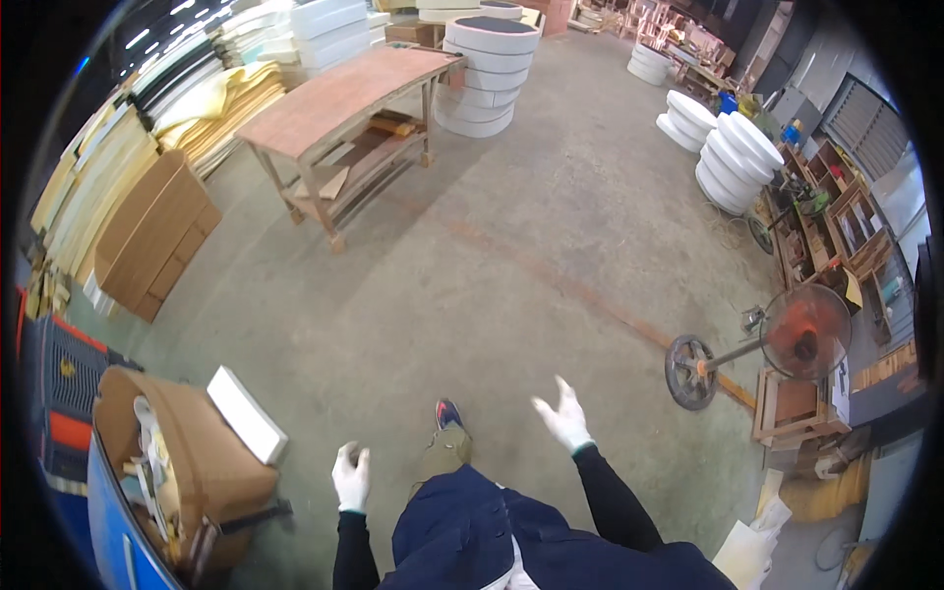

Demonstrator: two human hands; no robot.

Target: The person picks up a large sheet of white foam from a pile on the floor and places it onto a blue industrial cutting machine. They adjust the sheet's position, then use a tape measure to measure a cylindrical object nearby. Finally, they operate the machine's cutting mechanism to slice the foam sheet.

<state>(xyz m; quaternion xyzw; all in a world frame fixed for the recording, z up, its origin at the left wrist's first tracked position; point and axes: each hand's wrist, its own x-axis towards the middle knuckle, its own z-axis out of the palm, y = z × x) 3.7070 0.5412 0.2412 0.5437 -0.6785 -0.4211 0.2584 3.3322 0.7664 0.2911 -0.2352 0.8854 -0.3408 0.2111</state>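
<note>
My left hand (pixel 351 478), in a white glove, hangs over the concrete floor (pixel 393 334) with its fingers loosely bent and apart, nothing in them. Farther right, my right hand (pixel 564 419), gloved in white too, is held out with thumb and fingers spread; it holds nothing. Neither hand touches anything. One shoe (pixel 448 413) shows between them, stepped forward. Nearest to my left hand is a cardboard box (pixel 241 487) of scraps, with a white foam block (pixel 246 415) leaning against it.
A wooden workbench (pixel 344 93) stands ahead to the left, beside stacked white round foam pieces (pixel 487 84). Foam sheets (pixel 108 177) and cardboard (pixel 157 231) line the left. A pedestal fan (pixel 804 332) with a round base (pixel 692 372) and wooden shelving (pixel 821 211) stand right.
</note>
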